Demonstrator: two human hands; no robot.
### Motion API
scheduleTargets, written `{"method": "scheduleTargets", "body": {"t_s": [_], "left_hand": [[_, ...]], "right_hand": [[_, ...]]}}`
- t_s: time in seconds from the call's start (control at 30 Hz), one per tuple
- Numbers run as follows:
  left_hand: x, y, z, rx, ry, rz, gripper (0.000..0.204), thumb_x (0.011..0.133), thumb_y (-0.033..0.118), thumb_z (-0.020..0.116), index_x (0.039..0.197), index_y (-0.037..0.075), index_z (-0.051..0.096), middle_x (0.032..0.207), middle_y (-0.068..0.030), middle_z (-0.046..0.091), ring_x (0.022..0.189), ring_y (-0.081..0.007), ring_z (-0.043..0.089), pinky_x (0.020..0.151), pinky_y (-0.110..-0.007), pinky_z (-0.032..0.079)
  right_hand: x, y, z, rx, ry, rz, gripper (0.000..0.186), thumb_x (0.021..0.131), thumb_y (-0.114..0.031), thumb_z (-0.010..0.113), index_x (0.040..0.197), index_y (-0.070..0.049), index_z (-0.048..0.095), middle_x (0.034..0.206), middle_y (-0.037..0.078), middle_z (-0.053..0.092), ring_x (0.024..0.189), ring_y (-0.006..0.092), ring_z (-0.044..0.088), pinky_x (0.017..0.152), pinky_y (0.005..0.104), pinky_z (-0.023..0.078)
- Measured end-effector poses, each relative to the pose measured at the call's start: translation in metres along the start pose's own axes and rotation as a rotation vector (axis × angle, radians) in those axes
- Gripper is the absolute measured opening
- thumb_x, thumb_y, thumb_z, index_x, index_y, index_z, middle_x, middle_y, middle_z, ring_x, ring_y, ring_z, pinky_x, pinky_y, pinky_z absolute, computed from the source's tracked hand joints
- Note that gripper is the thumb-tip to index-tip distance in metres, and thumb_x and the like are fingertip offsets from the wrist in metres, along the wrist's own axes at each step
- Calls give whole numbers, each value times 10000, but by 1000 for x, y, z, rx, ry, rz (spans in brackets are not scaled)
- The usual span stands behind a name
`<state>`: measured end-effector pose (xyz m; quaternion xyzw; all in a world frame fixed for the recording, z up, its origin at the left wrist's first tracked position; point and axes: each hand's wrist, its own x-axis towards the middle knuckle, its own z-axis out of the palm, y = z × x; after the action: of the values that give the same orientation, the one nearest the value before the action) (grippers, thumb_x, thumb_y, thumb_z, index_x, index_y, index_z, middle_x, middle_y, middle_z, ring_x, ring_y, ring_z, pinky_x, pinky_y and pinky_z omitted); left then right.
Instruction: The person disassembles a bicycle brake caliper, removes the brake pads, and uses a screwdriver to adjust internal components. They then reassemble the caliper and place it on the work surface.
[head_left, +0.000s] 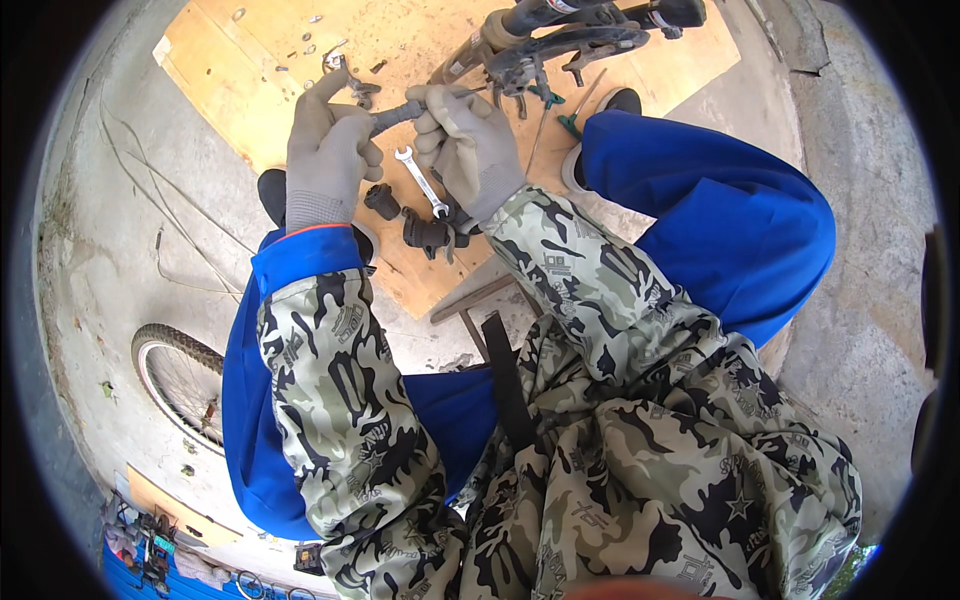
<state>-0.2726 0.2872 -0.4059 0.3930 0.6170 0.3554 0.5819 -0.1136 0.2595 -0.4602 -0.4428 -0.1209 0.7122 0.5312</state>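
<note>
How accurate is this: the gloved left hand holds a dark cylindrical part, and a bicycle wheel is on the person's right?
Not quite: the head view shows the bicycle wheel on the person's left. The gloved left hand does hold a dark cylindrical part.

The board [215, 60] spreads beneath the wrench [421, 183]. Just left of the wrench sits a short sleeve [381, 201], and just on its near side a clamp-like part [427, 234]. Beyond it, the cylindrical piece [395, 118] spans between the left hand [330, 145], to its left, and the right hand [468, 145], to its right. Farther beyond and right stands the bicycle frame [515, 65]; well left and nearer the wearer, a wheel [150, 372] lies on the floor [105, 300].
</note>
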Motion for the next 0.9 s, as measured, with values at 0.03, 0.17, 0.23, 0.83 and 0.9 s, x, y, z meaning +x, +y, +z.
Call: {"method": "scheduleTargets", "body": {"t_s": [0.03,0.17,0.23,0.83,0.9], "left_hand": [[1,-1,1,48,-9,-21,448,974,186,511,1369,-21,554,984,-103,613,624,-124,586,541,-289,499],[5,-7,14,18,84,5,370,997,221,539,1216,-50,662,901,-114,662,584,-117,561,543,-281,464],[8,-7,15,19,100,-55,387,1013,280,557,1135,-57,702,836,-110,676,568,-114,550,542,-275,444],[-1,0,10,-8,105,-18,391,1009,281,511,1280,36,651,786,-73,637,447,-74,456,393,-243,343],[4,1,13,31,120,2,381,1015,282,515,1269,38,661,740,-63,615,438,-66,445,390,-238,328]], "right_hand": [[1,0,-1,-3,8,20,365,996,-300,674,1180,14,647,798,25,599,655,153,574,602,323,469],[-1,0,-2,-35,62,12,366,992,-326,686,1155,-1,654,770,26,594,629,156,567,580,323,463],[-2,0,0,-16,92,22,368,1001,-336,675,1161,-5,658,782,23,599,642,150,567,595,310,468],[-5,5,9,28,137,21,276,987,-324,701,952,-57,636,856,23,626,704,132,577,648,287,479],[-7,2,11,29,20,-29,315,1004,-338,672,1041,-26,653,860,22,615,732,137,579,679,296,482]]}}
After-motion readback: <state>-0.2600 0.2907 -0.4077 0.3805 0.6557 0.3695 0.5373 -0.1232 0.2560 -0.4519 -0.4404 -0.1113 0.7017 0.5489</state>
